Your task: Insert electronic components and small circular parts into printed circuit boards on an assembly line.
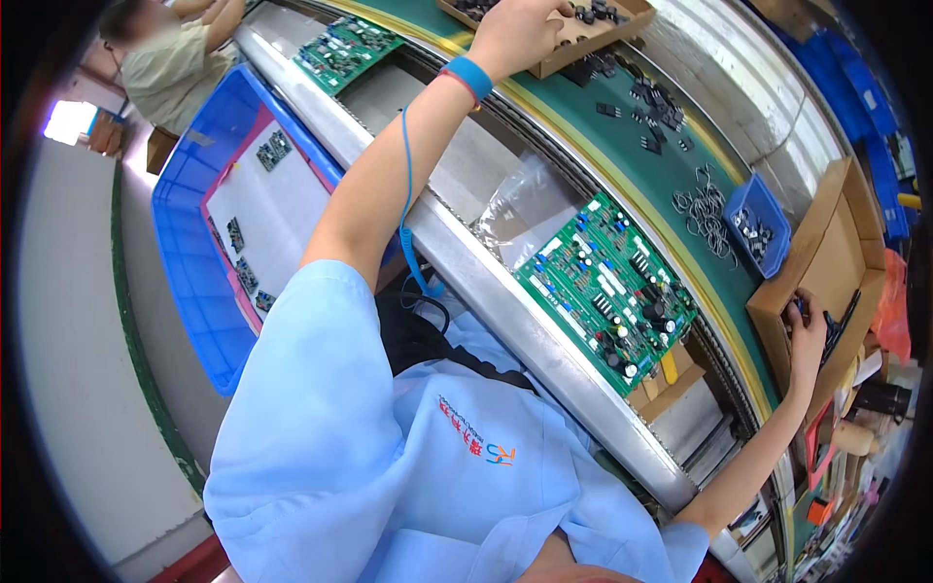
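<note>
My left hand (517, 37), with a blue wrist strap (470, 74) and coiled cord, reaches over the near edge of a shallow cardboard tray (595, 39) of small black components. Its fingers are bent together; what they hold, if anything, is hidden. Far to the right, my right hand (807, 335) is inside an open cardboard box (844, 238), fingers curled beside dark slender parts (836, 330). Whether it grips one of them I cannot make out. Between my arms, a green circuit board (607, 291) filled with components lies across the conveyor rails, touched by neither hand.
Loose black components (656, 112) and a heap of wire leads (708, 212) lie on the green bench beside a blue bin (758, 228) of small parts. Another circuit board (345, 51) sits farther left on the rails. A blue crate (180, 209) holds small boards. A co-worker (170, 73) is upper left.
</note>
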{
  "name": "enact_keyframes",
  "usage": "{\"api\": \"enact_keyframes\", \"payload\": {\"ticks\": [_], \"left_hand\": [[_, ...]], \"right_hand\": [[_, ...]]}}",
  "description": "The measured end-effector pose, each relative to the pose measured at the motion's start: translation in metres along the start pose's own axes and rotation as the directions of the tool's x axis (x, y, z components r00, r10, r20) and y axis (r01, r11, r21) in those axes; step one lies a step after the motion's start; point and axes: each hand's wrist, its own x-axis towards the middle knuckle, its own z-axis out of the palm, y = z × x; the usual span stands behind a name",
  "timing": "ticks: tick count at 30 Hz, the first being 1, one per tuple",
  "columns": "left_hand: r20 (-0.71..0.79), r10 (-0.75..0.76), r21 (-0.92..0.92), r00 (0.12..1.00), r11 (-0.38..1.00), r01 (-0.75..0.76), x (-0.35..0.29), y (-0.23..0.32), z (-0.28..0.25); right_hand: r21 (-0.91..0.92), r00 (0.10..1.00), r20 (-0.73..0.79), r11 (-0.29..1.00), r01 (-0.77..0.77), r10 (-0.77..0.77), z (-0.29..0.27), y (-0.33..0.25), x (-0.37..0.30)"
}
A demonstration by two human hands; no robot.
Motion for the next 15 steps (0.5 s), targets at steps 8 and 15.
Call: {"api": "enact_keyframes", "payload": {"ticks": [8,15], "left_hand": [[0.092,-0.135,0.283,0.987,0.953,0.104,-0.031,0.000,-0.168],[0.263,-0.684,0.834,0.680,0.516,0.196,-0.189,-0.097,-0.332]], "right_hand": [[0.037,0.996,0.089,0.999,-0.003,0.000,-0.015,0.034,0.017],[0.080,0.977,0.173,0.990,0.113,-0.125,-0.020,0.065,0.037]]}}
